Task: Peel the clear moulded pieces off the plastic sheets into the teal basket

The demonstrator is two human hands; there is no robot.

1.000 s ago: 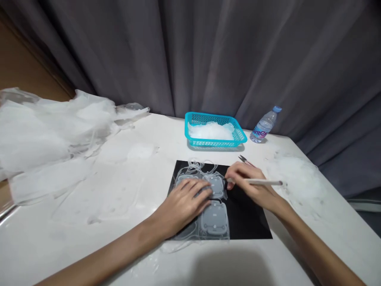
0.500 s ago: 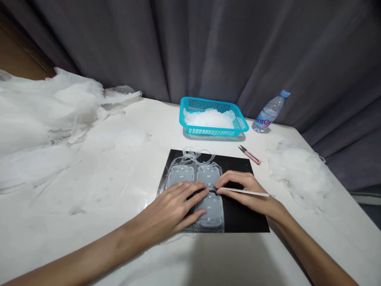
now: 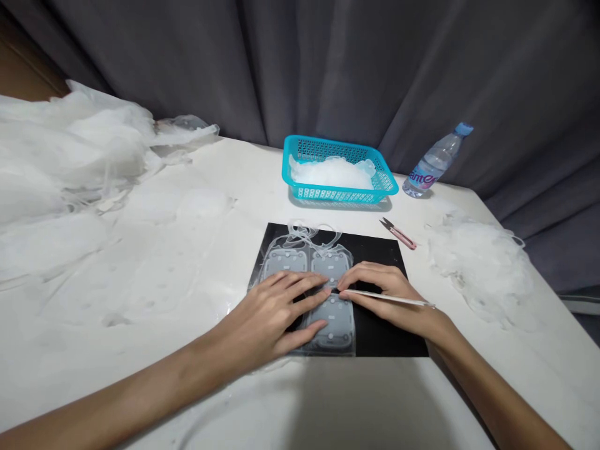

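My left hand lies flat, fingers spread, on a translucent silicone-like sheet with rounded rectangular panels. Its fingertips press beside the gap between the upper panel and the lower panel of the right column. My right hand pinches a slim white tool whose rear end points right; its tip is hidden at the fingertips, by that gap. A third panel shows partly above my left hand. Beneath the sheet is a black mat. Loose translucent strips curl at the sheet's far edge.
A blue basket holding whitish translucent pieces stands at the back. Right of it are a water bottle and pink-handled thread snips. Translucent scraps are heaped at right; a large pile of translucent sheets covers the left.
The view has shifted slightly, so the mat and the basket appear higher. My right fingertips stay at the gap, where the pale strip seen earlier no longer shows. My left hand stays flat.
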